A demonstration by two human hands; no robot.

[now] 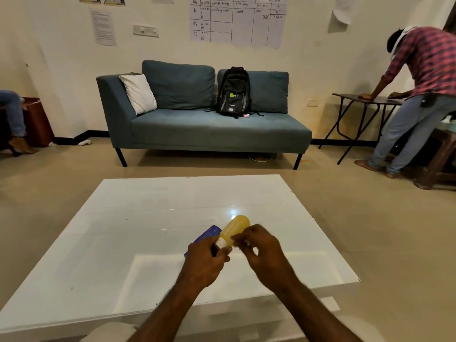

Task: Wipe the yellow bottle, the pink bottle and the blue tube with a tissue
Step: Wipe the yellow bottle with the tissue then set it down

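Head view: the left grip [206, 257] curls round the cap end of the yellow bottle [234, 228] above the desk [148, 218], with its body slanting up-right and away. The right grip [261, 250] pinches a tissue [245, 241] (barely visible) against the bottle's near side.

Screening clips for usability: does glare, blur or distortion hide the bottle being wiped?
Head view: a bright reflection glares on the white table just behind the yellow bottle, not over it. Head view: the wide lens bows the room's edges. Head view: the left hand and right hand look slightly soft; only slivers of tissue show.
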